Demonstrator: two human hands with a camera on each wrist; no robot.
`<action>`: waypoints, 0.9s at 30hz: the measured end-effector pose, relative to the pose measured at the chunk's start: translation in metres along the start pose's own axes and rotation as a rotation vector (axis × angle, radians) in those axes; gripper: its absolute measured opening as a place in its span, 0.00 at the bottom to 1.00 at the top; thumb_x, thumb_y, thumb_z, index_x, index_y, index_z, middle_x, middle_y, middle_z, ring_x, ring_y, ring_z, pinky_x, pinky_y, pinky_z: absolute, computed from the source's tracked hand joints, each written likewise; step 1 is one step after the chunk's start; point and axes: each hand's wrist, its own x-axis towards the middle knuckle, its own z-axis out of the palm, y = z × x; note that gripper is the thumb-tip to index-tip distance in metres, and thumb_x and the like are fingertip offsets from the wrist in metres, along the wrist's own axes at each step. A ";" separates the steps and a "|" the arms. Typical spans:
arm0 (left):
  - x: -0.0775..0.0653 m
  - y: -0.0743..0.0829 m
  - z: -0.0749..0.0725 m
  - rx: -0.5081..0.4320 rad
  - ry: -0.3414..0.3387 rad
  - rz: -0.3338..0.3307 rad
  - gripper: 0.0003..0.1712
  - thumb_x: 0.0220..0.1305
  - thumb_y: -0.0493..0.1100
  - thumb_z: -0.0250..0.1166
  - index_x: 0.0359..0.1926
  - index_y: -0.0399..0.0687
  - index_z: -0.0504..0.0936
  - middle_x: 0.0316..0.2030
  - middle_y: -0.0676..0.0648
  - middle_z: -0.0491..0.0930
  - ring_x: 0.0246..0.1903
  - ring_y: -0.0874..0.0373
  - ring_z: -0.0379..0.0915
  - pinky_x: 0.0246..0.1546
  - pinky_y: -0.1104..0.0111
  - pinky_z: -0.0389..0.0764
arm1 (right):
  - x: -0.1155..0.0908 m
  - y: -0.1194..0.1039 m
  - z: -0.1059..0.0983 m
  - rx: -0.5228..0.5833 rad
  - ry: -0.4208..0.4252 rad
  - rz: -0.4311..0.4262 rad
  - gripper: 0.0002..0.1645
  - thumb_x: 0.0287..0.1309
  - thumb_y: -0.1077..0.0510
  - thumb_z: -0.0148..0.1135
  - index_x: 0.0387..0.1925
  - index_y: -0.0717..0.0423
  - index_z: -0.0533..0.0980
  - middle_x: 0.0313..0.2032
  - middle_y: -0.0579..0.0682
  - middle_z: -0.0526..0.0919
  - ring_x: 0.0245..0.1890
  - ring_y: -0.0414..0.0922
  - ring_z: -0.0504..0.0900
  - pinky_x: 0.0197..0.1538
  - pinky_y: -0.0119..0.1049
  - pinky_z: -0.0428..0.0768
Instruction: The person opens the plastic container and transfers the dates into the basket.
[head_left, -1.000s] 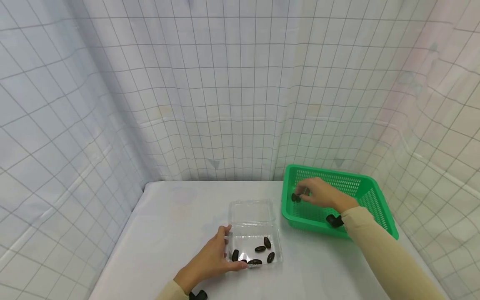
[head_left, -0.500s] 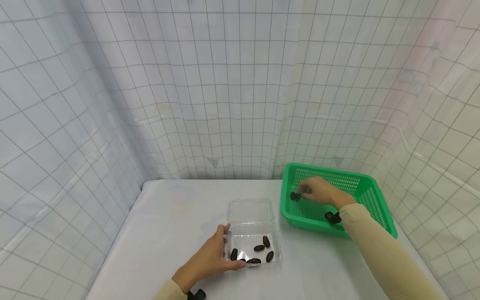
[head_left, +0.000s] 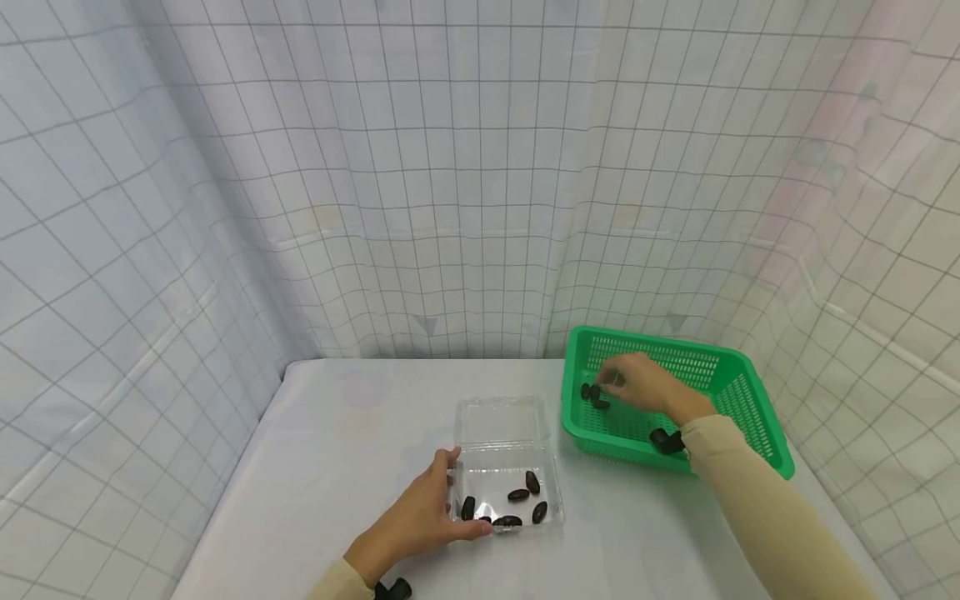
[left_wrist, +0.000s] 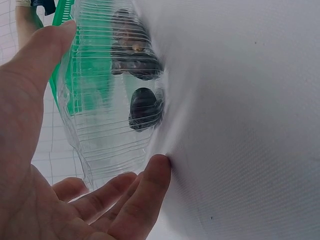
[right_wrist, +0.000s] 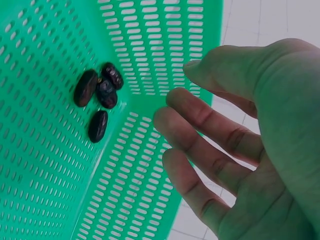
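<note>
Dates split btw. green basket & clear box; R hand in basket, L hand on box

Green basket sits far right; clear box is left of it & nearer, just apart. R hand is over the basket, sleeve crossing its near right rim; black device at that wrist also blocks part of the inside. R fingers loosely bent, thumb apart, gripping nothing; per R wrist view, a gap btw. fingertips & fruit. L hand grips the box at its near left corner, thumb on near side, fingers round the left wall, hiding that corner. 2nd black device by L wrist.

Fruit: dark oval pcs, look like dates, brown-black, wrinkled, glossy. Basket dates: 4 in R wrist view, 3 bunched, 1 just beside; all in basket's left part. Box dates: at least 6 on the box floor, mostly near & right, 1 by left wall. Box has ribbed walls; clear lid folded back to far side, flat.

Surface: white-covered table, slight creases. Room: pale curtain w/ dark grid lines, hung far, left & right.
</note>
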 end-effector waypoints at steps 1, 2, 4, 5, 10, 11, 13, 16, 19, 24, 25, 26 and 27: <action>0.000 0.000 0.000 0.001 0.000 0.001 0.67 0.56 0.65 0.93 0.79 0.33 0.64 0.87 0.33 0.69 0.63 0.47 0.85 0.52 0.60 0.87 | -0.001 -0.002 0.000 -0.004 0.006 -0.003 0.07 0.76 0.67 0.73 0.50 0.57 0.92 0.50 0.57 0.97 0.52 0.54 0.95 0.58 0.55 0.93; 0.000 0.000 0.000 0.000 0.000 0.003 0.67 0.56 0.64 0.93 0.79 0.33 0.64 0.87 0.33 0.69 0.63 0.47 0.85 0.52 0.60 0.87 | -0.001 -0.005 0.001 -0.007 0.014 -0.011 0.07 0.76 0.67 0.73 0.50 0.58 0.92 0.49 0.56 0.97 0.51 0.54 0.95 0.58 0.55 0.93; -0.001 0.000 0.000 -0.007 0.000 0.004 0.67 0.56 0.64 0.93 0.79 0.33 0.64 0.88 0.33 0.69 0.63 0.46 0.85 0.51 0.60 0.88 | -0.002 -0.010 0.001 -0.004 0.020 -0.019 0.07 0.76 0.67 0.73 0.50 0.58 0.91 0.50 0.57 0.97 0.51 0.53 0.95 0.58 0.55 0.93; -0.001 0.000 0.000 -0.009 0.000 0.005 0.67 0.56 0.63 0.93 0.79 0.33 0.64 0.88 0.33 0.69 0.63 0.46 0.85 0.52 0.60 0.88 | -0.002 -0.012 0.002 -0.003 0.023 -0.023 0.07 0.77 0.67 0.73 0.50 0.58 0.91 0.49 0.56 0.97 0.51 0.53 0.95 0.58 0.55 0.93; -0.001 0.000 -0.001 -0.008 0.000 0.008 0.67 0.56 0.63 0.93 0.79 0.33 0.64 0.88 0.33 0.68 0.66 0.44 0.85 0.52 0.60 0.88 | -0.005 -0.023 0.003 -0.009 0.044 -0.023 0.07 0.77 0.65 0.74 0.50 0.55 0.92 0.48 0.51 0.96 0.50 0.49 0.95 0.58 0.54 0.93; 0.000 0.000 -0.001 -0.008 -0.001 0.009 0.67 0.56 0.63 0.93 0.79 0.33 0.64 0.88 0.33 0.68 0.66 0.44 0.85 0.52 0.60 0.88 | -0.005 -0.025 0.003 -0.008 0.048 -0.023 0.07 0.77 0.65 0.74 0.50 0.55 0.92 0.49 0.51 0.96 0.50 0.49 0.95 0.59 0.54 0.93; 0.000 0.000 -0.001 -0.008 -0.003 0.008 0.67 0.56 0.63 0.93 0.79 0.33 0.64 0.88 0.33 0.69 0.65 0.45 0.85 0.51 0.61 0.88 | -0.005 -0.031 0.003 -0.015 0.056 -0.032 0.07 0.78 0.65 0.74 0.51 0.54 0.92 0.49 0.51 0.96 0.50 0.48 0.95 0.58 0.53 0.93; 0.000 0.000 -0.002 -0.012 -0.006 0.004 0.66 0.57 0.63 0.93 0.79 0.34 0.64 0.88 0.34 0.68 0.64 0.45 0.86 0.51 0.61 0.88 | -0.006 -0.040 0.003 -0.023 0.065 -0.049 0.06 0.78 0.64 0.74 0.51 0.54 0.92 0.49 0.50 0.96 0.50 0.48 0.95 0.58 0.52 0.93; 0.000 0.000 -0.002 -0.019 -0.008 0.000 0.66 0.57 0.62 0.93 0.79 0.33 0.64 0.88 0.33 0.67 0.65 0.44 0.85 0.52 0.59 0.89 | -0.008 -0.048 0.006 -0.051 0.076 -0.076 0.06 0.78 0.63 0.74 0.51 0.55 0.92 0.48 0.49 0.95 0.50 0.47 0.94 0.57 0.50 0.93; 0.002 -0.001 0.000 -0.005 -0.009 -0.007 0.67 0.57 0.65 0.92 0.79 0.34 0.64 0.88 0.33 0.67 0.65 0.44 0.85 0.53 0.59 0.89 | -0.011 -0.060 0.010 -0.068 0.099 -0.118 0.06 0.78 0.63 0.75 0.51 0.56 0.92 0.47 0.47 0.93 0.47 0.44 0.92 0.54 0.44 0.93; 0.003 -0.002 0.000 -0.001 -0.008 -0.005 0.67 0.57 0.65 0.92 0.79 0.33 0.64 0.88 0.33 0.68 0.63 0.45 0.85 0.52 0.59 0.89 | -0.011 -0.062 0.010 -0.067 0.102 -0.127 0.06 0.78 0.63 0.75 0.51 0.56 0.92 0.46 0.47 0.92 0.46 0.44 0.92 0.52 0.43 0.92; 0.004 -0.002 0.000 0.004 -0.008 -0.007 0.67 0.56 0.66 0.92 0.79 0.33 0.64 0.88 0.33 0.69 0.63 0.46 0.85 0.52 0.60 0.89 | -0.011 -0.064 0.011 -0.066 0.104 -0.133 0.06 0.78 0.63 0.75 0.51 0.55 0.92 0.46 0.47 0.92 0.45 0.44 0.91 0.51 0.42 0.91; 0.004 -0.003 0.001 0.007 -0.008 -0.009 0.67 0.56 0.66 0.92 0.79 0.34 0.64 0.87 0.34 0.69 0.62 0.46 0.85 0.52 0.60 0.88 | -0.012 -0.067 0.011 -0.068 0.106 -0.138 0.06 0.78 0.62 0.75 0.50 0.54 0.92 0.46 0.47 0.92 0.44 0.44 0.90 0.50 0.41 0.91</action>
